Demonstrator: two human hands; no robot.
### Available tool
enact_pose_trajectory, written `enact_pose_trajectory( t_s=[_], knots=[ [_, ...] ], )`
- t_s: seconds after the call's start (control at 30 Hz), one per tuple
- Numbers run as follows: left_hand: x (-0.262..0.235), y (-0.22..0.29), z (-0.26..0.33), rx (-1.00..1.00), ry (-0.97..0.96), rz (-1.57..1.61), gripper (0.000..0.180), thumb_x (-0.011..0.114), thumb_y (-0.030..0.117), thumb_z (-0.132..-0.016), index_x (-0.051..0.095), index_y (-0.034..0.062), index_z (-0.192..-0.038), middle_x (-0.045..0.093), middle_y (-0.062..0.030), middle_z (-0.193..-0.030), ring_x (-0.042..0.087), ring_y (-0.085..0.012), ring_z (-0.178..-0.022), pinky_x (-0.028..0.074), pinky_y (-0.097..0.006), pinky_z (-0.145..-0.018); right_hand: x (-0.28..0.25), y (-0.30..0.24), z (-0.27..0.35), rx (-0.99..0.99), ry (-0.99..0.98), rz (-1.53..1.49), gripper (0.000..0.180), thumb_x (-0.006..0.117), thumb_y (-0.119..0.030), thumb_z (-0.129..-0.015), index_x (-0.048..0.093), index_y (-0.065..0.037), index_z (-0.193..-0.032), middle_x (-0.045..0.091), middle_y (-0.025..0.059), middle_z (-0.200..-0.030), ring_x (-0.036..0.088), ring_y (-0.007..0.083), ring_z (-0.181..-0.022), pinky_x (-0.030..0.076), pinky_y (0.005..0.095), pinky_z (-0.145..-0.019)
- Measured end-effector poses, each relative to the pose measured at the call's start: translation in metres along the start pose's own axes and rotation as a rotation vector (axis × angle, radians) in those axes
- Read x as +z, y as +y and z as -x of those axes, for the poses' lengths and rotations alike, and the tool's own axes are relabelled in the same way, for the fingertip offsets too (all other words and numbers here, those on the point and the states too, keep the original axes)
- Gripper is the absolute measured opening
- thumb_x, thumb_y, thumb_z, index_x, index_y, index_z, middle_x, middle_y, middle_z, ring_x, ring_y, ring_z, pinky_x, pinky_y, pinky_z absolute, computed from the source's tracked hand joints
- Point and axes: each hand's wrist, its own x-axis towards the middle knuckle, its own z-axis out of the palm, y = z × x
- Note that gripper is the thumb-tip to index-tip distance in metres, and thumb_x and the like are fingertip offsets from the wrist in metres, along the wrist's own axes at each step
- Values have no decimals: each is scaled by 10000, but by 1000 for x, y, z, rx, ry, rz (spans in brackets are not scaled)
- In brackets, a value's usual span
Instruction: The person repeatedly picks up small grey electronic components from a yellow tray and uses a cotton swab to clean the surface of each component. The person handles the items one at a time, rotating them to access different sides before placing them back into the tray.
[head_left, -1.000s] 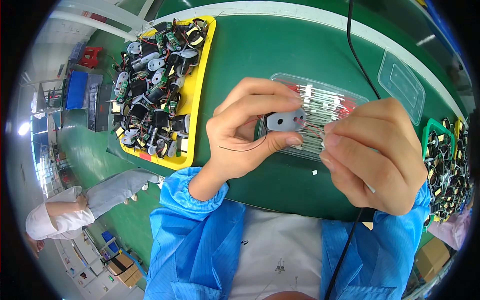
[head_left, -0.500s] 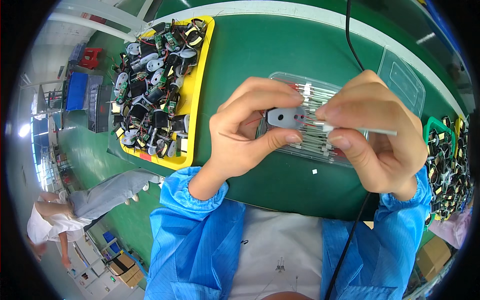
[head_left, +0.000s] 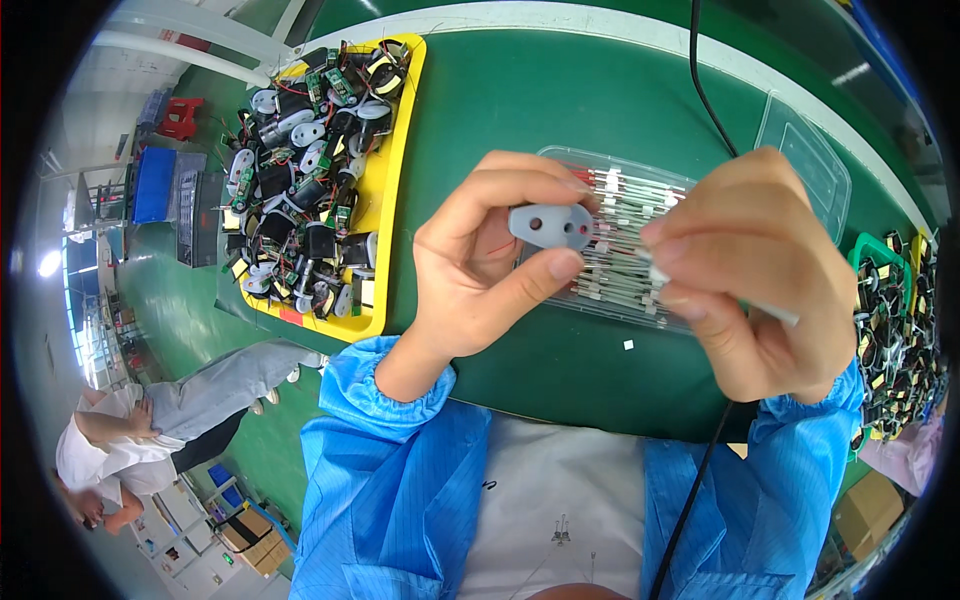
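Between thumb and fingers, my left hand (head_left: 455,260) grips a grey oval plastic housing (head_left: 552,238) with round holes in its face. A reddish spot shows in its right-hand hole. My right hand (head_left: 765,265), somewhat blurred, is closed in a pinch on a thin whitish wire lead (head_left: 782,313), whose tail sticks out below the fingers. A small white tip shows at the pinch, apart from the housing. Beneath both hands lies a clear plastic box (head_left: 562,152) of bundled wire leads (head_left: 612,258) with white connectors, partly hidden by the hands.
At left stands a yellow tray (head_left: 398,190) heaped with grey-and-black motor-like parts and green circuit boards. A clear lid (head_left: 815,175) lies at right, near a green basket (head_left: 862,255) of similar parts. A black cable (head_left: 705,90) crosses the green table. A person (head_left: 120,435) is at far left.
My left hand has shifted the housing slightly left, widening the gap to my right hand. My right hand has turned, and the wire lead's tail now slants downward. The person at left has moved their arms.
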Motion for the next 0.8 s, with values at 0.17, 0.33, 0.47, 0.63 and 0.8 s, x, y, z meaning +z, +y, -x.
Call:
enact_pose_trajectory(
  t_s=[0.17,0.33,0.47,0.63,0.8],
  knots=[
    [-10,10,-2,-169,-53,32,231,636,100,-823,622,-45,-1002,561,-153,-1053,550,-212,-1000,428,-322,-865,-5,9,1,188,4,-253,155,601,-154,-874,566,-7,-905,596,147,-842,543,218,-733,412,328,-652],
    [-3,17,-4,-135,-185,-133,167,643,137,-810,664,-23,-852,615,-134,-884,565,-203,-811,430,-326,-742,10,5,4,414,49,-580,174,599,-187,-882,564,-17,-882,598,136,-815,511,176,-741,397,309,-666],
    [-1,17,-3,-81,-204,-103,107,643,96,-803,654,-8,-782,622,-120,-816,555,-207,-724,429,-339,-690,12,5,5,474,41,-699,179,583,-209,-902,547,-34,-888,587,131,-828,487,152,-727,389,264,-636],
    [1,17,1,-44,-126,-10,179,627,147,-845,612,4,-739,598,-101,-777,534,-206,-694,427,-317,-665,12,11,8,552,204,-897,183,551,-221,-930,500,-45,-940,532,102,-861,437,120,-692,368,190,-584],
    [-8,12,1,-156,-15,-3,241,598,222,-888,579,-12,-939,589,-126,-883,547,-199,-775,442,-314,-696,1,14,4,538,270,-774,182,523,-206,-942,495,-33,-993,501,99,-859,436,120,-715,375,195,-574]
  ],
)
